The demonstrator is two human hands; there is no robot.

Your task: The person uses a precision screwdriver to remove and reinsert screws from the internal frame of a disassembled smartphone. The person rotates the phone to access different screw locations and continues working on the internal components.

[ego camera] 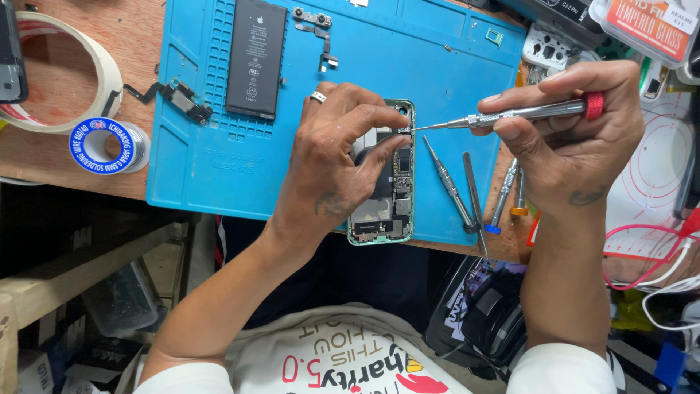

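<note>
Head view: right hand (576, 138) fingers are pinching a slim metal screwdriver (510, 114) with a red cap, holding it nearly level, tip touching the upper edge of the opened phone (386, 182). Left hand (335, 160) is arching over the phone, fingertips pressing down on its top. Phone is lying back-off, boards exposed, on the blue mat's (219, 168) near edge. Black battery (255, 57) is sitting apart up-mat.
</note>
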